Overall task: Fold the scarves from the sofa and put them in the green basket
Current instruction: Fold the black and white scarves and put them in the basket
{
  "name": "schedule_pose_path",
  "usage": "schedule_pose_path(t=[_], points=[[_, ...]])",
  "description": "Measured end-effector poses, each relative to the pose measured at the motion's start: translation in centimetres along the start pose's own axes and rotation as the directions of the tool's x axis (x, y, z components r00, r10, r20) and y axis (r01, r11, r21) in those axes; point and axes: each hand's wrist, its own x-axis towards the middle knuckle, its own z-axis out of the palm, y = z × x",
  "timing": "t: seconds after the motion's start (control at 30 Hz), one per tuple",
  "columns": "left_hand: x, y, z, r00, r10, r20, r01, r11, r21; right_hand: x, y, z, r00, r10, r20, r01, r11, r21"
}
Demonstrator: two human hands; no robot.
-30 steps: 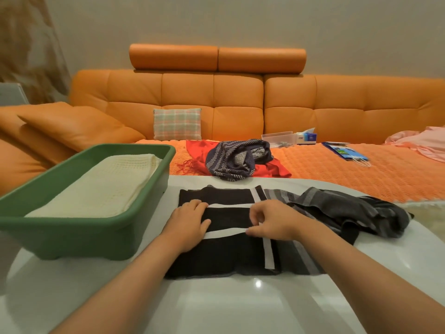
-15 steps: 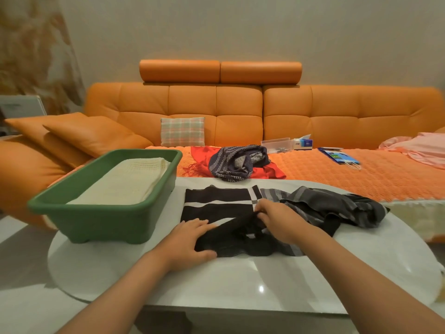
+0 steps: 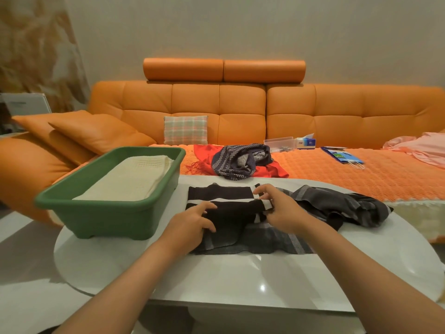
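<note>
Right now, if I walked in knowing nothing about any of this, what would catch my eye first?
The long orange sofa fills the back of the room. In front of it, on a glossy white table, a person's left hand and right hand grip a half-folded black striped scarf. To their left stands a green basket with a folded cream cloth inside.

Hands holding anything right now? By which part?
The black striped scarf. The left hand pinches the folded-over layer at its left end; the right hand pinches the same fold by the white stripe.
</note>
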Motion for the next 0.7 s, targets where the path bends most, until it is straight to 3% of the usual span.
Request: schedule_pose_path(t=[0.17,0.3,0.47,0.57,0.7], points=[[-0.3,1.2,-0.3,0.986,0.003,0.168,-0.011,0.999,0.046,-0.1,-0.1,0.6,0.996,-0.089,-0.022,0.081,0.966,-0.245],[-0.4,1.2,0.1,0.993,0.083,0.084,-0.087,0.996,0.036,-0.1,0.2,0.7,0.985,-0.152,-0.084,0.110,0.921,-0.373],[-1.0,0.8,0.2,0.997,0.079,-0.024,-0.079,0.997,0.027,-0.6,0.4,-0.3,0.987,-0.142,-0.079,0.102,0.921,-0.376],[-1.3,0.6,-0.9,0.985,0.110,-0.133,-0.113,0.994,-0.012,-1.3,0.2,-1.1,0.994,-0.104,0.039,0.110,0.903,-0.414],[-2.5,0.8,-2.2,0.997,0.060,0.045,-0.055,0.992,-0.111,-2.3,0.5,-1.1,0.984,-0.030,0.176,0.110,0.878,-0.465]])
